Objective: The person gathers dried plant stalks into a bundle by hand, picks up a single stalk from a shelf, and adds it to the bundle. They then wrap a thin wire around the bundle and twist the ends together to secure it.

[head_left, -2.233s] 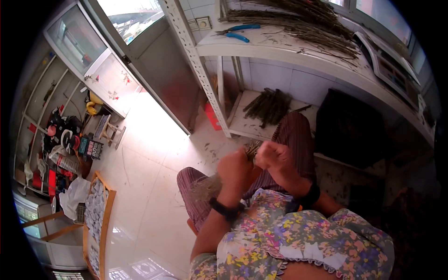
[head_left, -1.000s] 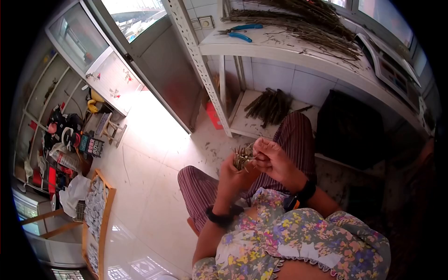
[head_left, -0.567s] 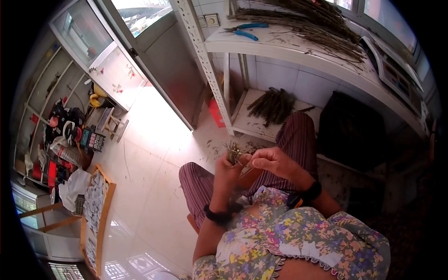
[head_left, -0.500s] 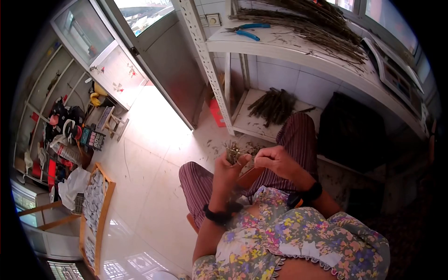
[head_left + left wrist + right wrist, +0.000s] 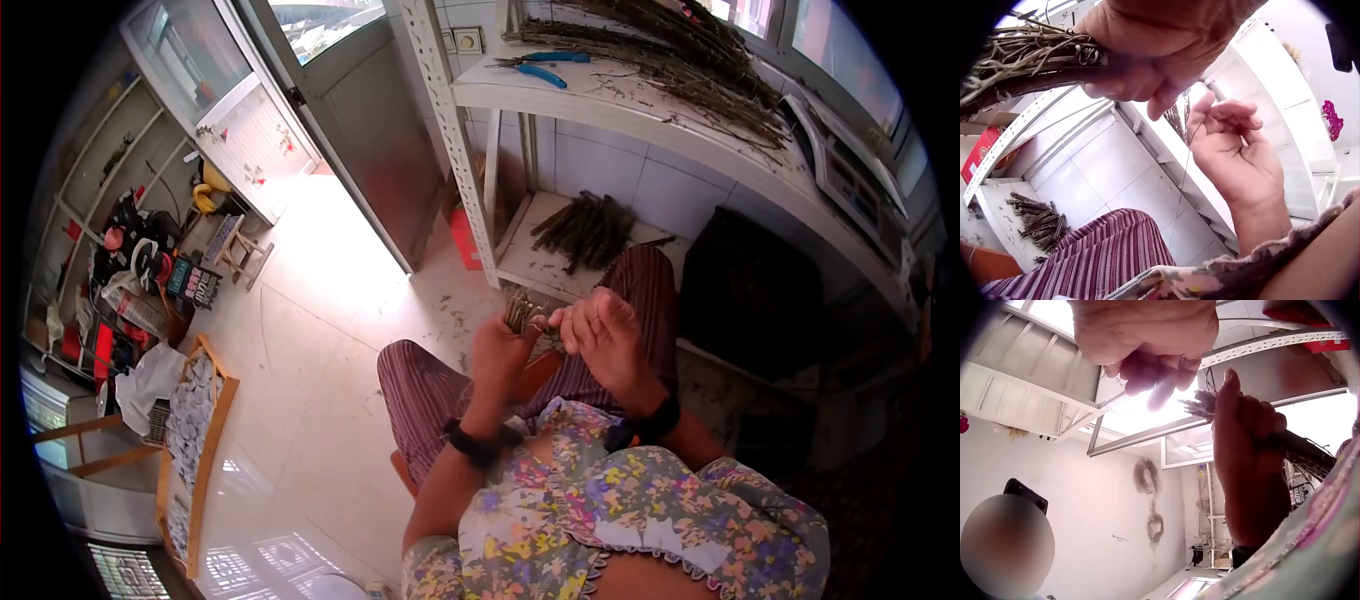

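My left hand (image 5: pixel 500 350) grips a bundle of dry twigs (image 5: pixel 522 312) above my lap, thumb along its side. In the left wrist view the bundle (image 5: pixel 1029 56) shows its thin, tangled stems; in the right wrist view its cut ends (image 5: pixel 1200 406) poke out past the left thumb. My right hand (image 5: pixel 605 340) is close beside the bundle, its fingers partly curled. A thin dark strand (image 5: pixel 1182 181) hangs from the pinched thumb and forefinger of the right hand (image 5: pixel 1235 150); I cannot tell whether it is thread or wire.
Blue-handled pliers (image 5: pixel 545 65) and long dry branches (image 5: pixel 690 75) lie on the white shelf (image 5: pixel 600 105). Below are a pile of short cut bundles (image 5: pixel 590 230) and a black box (image 5: pixel 750 295). A wooden-framed tray (image 5: pixel 225 400) stands at left, near the open door (image 5: pixel 350 130).
The right hand has turned from a knuckles-up pinch beside the bundle to a raised pose with fingers upward. Earlier, both hands worked close together at the bundle; the left keeps its grip.
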Demonstrator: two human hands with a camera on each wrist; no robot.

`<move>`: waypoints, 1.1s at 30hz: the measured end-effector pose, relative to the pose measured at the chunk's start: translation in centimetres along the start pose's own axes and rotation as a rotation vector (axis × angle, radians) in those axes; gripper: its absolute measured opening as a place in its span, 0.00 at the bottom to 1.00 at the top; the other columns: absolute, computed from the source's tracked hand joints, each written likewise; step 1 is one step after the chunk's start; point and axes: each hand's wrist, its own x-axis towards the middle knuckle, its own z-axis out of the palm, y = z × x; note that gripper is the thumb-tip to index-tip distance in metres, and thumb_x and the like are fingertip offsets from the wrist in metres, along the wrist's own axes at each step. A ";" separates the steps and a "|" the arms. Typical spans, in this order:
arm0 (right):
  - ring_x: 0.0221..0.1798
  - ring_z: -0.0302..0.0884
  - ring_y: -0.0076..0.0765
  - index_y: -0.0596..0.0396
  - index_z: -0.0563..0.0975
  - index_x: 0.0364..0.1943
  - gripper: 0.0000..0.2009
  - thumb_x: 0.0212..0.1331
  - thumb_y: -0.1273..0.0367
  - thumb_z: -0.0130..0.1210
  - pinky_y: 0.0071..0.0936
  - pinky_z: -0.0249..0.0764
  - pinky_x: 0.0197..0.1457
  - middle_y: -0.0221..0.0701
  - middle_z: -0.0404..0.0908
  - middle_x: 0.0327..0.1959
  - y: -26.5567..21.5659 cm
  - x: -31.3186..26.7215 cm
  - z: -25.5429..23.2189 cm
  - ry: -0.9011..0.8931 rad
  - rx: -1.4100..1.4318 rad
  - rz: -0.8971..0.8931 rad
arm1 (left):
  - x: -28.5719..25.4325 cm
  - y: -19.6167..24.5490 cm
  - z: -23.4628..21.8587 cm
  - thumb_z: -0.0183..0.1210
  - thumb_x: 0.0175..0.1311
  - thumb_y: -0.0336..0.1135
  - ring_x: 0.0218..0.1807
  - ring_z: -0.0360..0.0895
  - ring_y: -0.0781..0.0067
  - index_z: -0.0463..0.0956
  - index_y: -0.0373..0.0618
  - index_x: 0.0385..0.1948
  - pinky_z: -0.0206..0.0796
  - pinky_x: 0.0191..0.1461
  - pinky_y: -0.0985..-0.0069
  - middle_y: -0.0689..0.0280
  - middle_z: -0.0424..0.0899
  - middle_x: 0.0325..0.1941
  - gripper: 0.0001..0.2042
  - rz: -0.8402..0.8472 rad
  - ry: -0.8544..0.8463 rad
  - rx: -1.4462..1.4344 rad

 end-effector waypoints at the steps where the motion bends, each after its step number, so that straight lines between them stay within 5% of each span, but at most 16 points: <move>1: 0.24 0.64 0.27 0.49 0.62 0.21 0.19 0.69 0.57 0.42 0.33 0.66 0.47 0.25 0.63 0.16 0.0 -0.1 0.4 -0.018 -0.051 -0.007 | 0.3 -0.5 0.4 0.62 0.55 0.30 0.21 0.64 0.85 0.74 0.36 0.20 0.59 0.23 0.76 0.69 0.70 0.13 0.09 -0.008 0.011 0.042; 4: 0.21 0.57 0.23 0.51 0.62 0.19 0.20 0.70 0.58 0.42 0.28 0.64 0.39 0.23 0.58 0.15 0.2 -0.6 1.3 -0.031 -0.114 0.022 | 0.9 -1.5 1.6 0.62 0.54 0.34 0.20 0.70 0.78 0.75 0.36 0.21 0.61 0.25 0.73 0.64 0.73 0.13 0.10 -0.088 0.026 0.141; 10: 0.20 0.49 0.18 0.52 0.60 0.19 0.20 0.70 0.59 0.42 0.23 0.55 0.31 0.21 0.55 0.15 0.0 -1.1 1.6 -0.012 -0.191 0.026 | 1.3 -1.5 1.7 0.63 0.50 0.41 0.31 0.78 0.46 0.79 0.41 0.28 0.67 0.32 0.59 0.52 0.80 0.24 0.13 -0.122 0.070 0.471; 22: 0.22 0.50 0.15 0.53 0.62 0.20 0.20 0.70 0.60 0.44 0.19 0.53 0.27 0.20 0.57 0.17 0.0 -1.6 1.5 -0.036 -0.326 0.072 | 2.2 -2.5 0.7 0.63 0.49 0.42 0.35 0.79 0.47 0.80 0.44 0.31 0.69 0.37 0.57 0.51 0.81 0.28 0.13 -0.198 0.076 0.640; 33: 0.21 0.52 0.14 0.54 0.64 0.20 0.20 0.69 0.58 0.45 0.18 0.53 0.24 0.20 0.58 0.17 -1.2 -0.4 1.5 -0.080 -0.459 0.123 | 0.6 -0.6 1.1 0.56 0.53 0.39 0.28 0.81 0.55 0.76 0.47 0.25 0.70 0.30 0.60 0.58 0.81 0.23 0.07 0.140 -0.194 0.995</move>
